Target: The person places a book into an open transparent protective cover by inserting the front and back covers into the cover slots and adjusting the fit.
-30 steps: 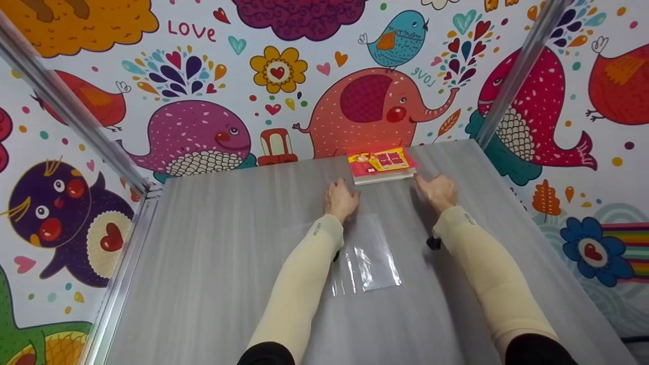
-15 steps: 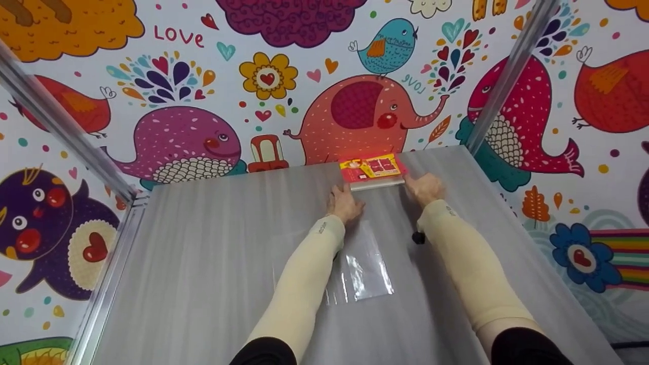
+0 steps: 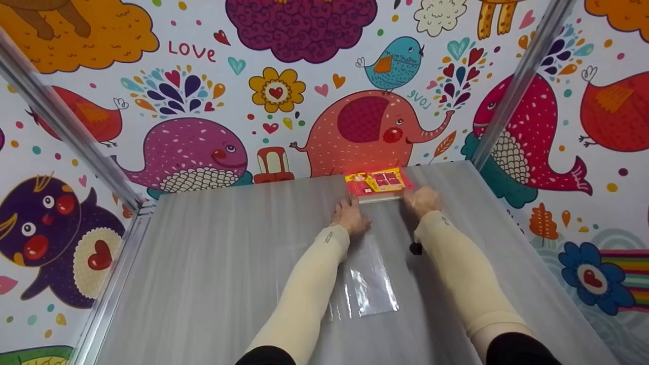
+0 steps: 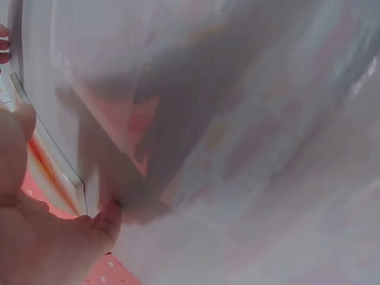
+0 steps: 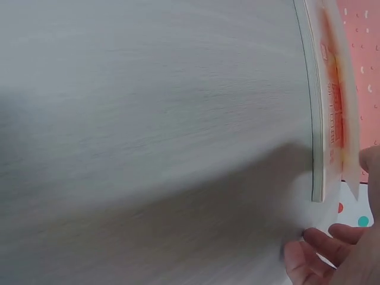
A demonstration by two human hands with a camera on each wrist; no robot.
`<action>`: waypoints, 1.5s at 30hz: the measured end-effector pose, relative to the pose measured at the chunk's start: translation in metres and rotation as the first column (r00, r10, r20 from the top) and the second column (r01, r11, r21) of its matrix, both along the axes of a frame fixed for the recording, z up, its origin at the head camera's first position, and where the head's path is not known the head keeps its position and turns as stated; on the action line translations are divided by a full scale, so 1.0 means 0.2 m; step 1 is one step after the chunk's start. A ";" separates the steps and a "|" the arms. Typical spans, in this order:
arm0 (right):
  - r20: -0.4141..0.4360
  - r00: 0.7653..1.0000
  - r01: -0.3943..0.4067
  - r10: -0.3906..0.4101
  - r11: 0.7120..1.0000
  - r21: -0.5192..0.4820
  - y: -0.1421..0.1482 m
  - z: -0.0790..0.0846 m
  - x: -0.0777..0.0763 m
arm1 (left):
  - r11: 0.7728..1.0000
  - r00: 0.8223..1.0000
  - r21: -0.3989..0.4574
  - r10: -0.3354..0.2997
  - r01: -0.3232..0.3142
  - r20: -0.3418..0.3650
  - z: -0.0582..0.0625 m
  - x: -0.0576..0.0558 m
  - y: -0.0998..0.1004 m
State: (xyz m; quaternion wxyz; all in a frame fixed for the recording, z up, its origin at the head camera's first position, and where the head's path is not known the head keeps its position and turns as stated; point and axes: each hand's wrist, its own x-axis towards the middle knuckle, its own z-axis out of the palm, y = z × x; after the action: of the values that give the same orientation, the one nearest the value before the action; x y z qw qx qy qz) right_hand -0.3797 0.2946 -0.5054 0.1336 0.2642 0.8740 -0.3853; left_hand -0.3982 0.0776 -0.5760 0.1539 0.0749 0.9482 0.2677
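Note:
In the head view, a thick white-edged book (image 3: 381,199) lies at the far edge of the table, with a red and yellow printed packet (image 3: 375,181) on top. My left hand (image 3: 350,217) reaches its near left corner, fingers stretched forward. My right hand (image 3: 425,201) is at the right end, fingers loosely bent. In the right wrist view the fingertips (image 5: 317,252) stand a little apart from the book (image 5: 317,119). In the left wrist view, the hand (image 4: 47,237) is beside the book's corner (image 4: 77,189); whether it touches there is hard to tell.
A clear plastic bag (image 3: 372,289) lies flat on the grey table (image 3: 213,274), partly under my left forearm. A patterned wall (image 3: 284,40) stands right behind the book. Metal rails (image 3: 121,253) run along the left side of the table.
Both hands have moved forward and in towards the book, from just short of it to its two near corners. The book and the bag seem to stay put while the view tilts.

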 end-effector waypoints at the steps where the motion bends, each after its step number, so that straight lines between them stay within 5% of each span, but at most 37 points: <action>1: -0.005 1.000 -0.002 0.002 1.000 0.002 0.00 -0.01 0.00 | 1.000 1.000 -0.002 -0.003 0.003 0.000 -0.01 0.00 0.00; 9: -0.086 0.993 -0.061 0.077 0.982 0.178 -0.04 -0.07 -0.03 | 0.999 0.999 -0.021 -0.045 0.045 -0.008 -0.02 0.02 0.03; 16: -0.079 0.996 -0.024 0.033 0.993 0.112 -0.03 -0.11 0.00 | 0.996 0.997 -0.039 -0.082 0.082 0.010 -0.06 0.04 0.03; 24: -0.028 0.993 -0.101 0.114 0.953 0.286 0.11 -0.45 -0.23 | 0.990 0.995 -0.103 -0.092 0.095 0.036 -0.12 0.05 0.04; 26: -0.008 0.993 -0.110 0.117 0.953 0.282 0.12 -0.47 -0.27 | 0.990 0.996 -0.114 -0.080 0.086 0.050 -0.12 0.05 0.03; 34: 0.031 0.999 -0.014 0.011 0.995 0.095 0.09 -0.38 -0.25 | 0.991 0.995 -0.108 -0.072 0.079 0.069 -0.07 0.01 0.01; 45: -0.021 0.995 0.101 -0.102 0.993 -0.055 0.04 -0.29 -0.28 | 0.987 0.992 -0.116 -0.105 0.112 0.065 -0.04 -0.05 -0.03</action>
State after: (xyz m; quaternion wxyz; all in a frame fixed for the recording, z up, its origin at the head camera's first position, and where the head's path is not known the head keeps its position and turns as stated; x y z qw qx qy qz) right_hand -0.4362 0.3032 -0.5637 0.1107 0.2999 0.8504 -0.4179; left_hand -0.4083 0.0706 -0.5834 0.2002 0.1091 0.9521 0.2040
